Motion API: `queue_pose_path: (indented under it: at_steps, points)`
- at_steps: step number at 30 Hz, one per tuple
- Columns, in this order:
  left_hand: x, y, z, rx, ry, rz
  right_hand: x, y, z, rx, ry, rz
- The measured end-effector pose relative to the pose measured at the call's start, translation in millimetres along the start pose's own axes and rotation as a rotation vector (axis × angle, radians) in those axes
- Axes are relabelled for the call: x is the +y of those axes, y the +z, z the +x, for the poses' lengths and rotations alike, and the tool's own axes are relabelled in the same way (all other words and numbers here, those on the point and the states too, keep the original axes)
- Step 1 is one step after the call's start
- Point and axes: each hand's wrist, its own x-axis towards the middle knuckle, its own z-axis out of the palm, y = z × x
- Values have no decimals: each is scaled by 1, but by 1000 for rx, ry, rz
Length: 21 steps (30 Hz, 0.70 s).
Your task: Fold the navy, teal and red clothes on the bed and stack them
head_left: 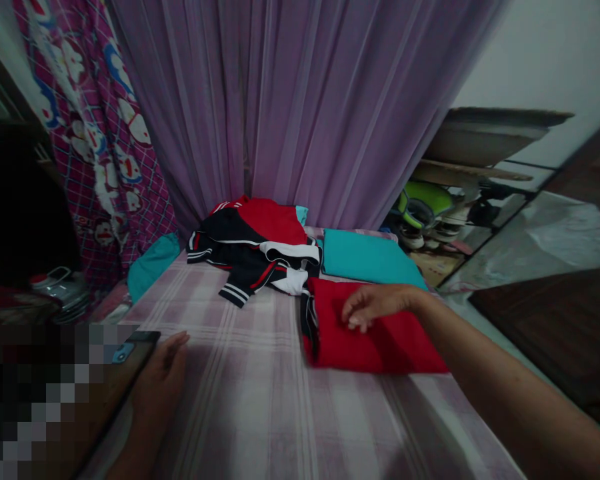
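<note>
Looks like folding's partway, clocked from mid-view: smooth, squared red garment (380, 347) at 4, right hand (375, 305) loosely curled over it, pinching nothing visible, can't tell if touching. Left hand (163, 373) at 8, relaxed, seemingly empty. Rumpled, stripe-cuffed jacket (275, 223) at 9 probably calls for two-handed flattening. Flat teal cloth (370, 257) at 3.

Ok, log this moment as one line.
left hand: beside dark-edged device | right hand: over folded red cloth, contact unclear | beyond: folded teal cloth, crumpled black-and-red clothes
</note>
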Motion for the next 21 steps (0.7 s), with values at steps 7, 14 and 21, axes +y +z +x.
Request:
queue_pose_path:
  at_steps: [7,14,21]
  points:
    - [-11,3,4,-35,-8,-47,9,4,27,370,267,-215]
    - [5,0,1,-46,-50,-71,-29,-1,-28,-224,216,50]
    - [11,1,2,-30,-71,-101,-22,6,5,214,312,-258]
